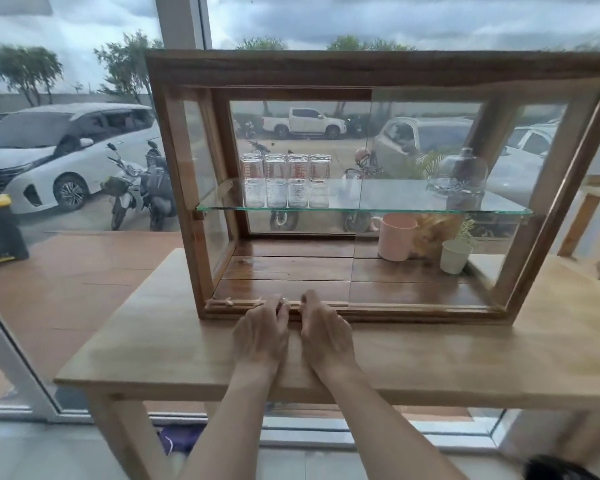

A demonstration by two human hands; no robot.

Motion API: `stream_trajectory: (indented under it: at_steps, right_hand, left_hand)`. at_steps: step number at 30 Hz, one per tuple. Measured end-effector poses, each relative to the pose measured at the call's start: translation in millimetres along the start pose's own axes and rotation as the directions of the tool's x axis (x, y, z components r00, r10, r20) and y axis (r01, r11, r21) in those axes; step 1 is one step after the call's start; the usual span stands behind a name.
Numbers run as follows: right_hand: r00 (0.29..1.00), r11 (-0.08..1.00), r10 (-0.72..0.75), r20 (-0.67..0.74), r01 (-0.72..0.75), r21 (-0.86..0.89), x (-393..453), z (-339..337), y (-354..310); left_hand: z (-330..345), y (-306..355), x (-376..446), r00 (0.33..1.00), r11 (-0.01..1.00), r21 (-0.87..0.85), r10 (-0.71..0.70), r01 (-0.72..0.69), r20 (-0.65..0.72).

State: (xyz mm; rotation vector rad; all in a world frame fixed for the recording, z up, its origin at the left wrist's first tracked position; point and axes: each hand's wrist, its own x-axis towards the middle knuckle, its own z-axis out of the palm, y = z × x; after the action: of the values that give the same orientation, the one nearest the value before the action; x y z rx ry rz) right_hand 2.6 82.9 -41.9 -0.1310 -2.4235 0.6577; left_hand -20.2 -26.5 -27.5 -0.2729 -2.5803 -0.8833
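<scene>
Head view is showing the left hand (262,336) and the right hand (326,336) lying side by side, palms down, on the table (534,341). Their fingers are stretching forward, nearly straight, and the tips are resting on the bottom rail (413,308) of the wooden cabinet (361,69). Neither hand is gripping anything.

The cabinet is standing upright on the table, close to its far edge, with the rail running along its front foot. Its sliding glass pane (430,133) is covering the right half, and the left half is standing open just beyond the fingertips.

Inside, a glass shelf (395,210) is spanning the width. Four glass bottles (286,183) are standing in a row on its left part, and a glass dome (459,178) is sitting on its right. Below, on the wooden floor, a pink mug (395,239) and a small white pot (455,256) are standing at the right, near each other. Parked cars (59,157) are showing through the window behind.
</scene>
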Motion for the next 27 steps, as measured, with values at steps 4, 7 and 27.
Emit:
stream_trajectory:
  at_steps: [4, 7, 27]
  right_hand:
    - [0.999, 0.996, 0.037, -0.03, -0.035, 0.08, -1.7, -1.3, -0.7]
    - [0.995, 0.988, 0.091, -0.045, -0.084, 0.133, -1.6, -0.9, -0.7]
    - [0.934, 0.928, -0.355, 0.049, 0.345, 0.143, -61.7, 10.7, -104.9]
  left_hand:
    - [3.0, 4.9, 8.4, 0.997, 0.995, -0.065, -0.074, 0.074, -0.001]
    - [4.4, 10.4, 12.1, 0.99, 0.979, -0.15, -0.139, 0.135, -0.017]
    - [-123.7, -141.1, -60.1, 0.986, 0.979, 0.202, 0.006, 0.028, -0.165]
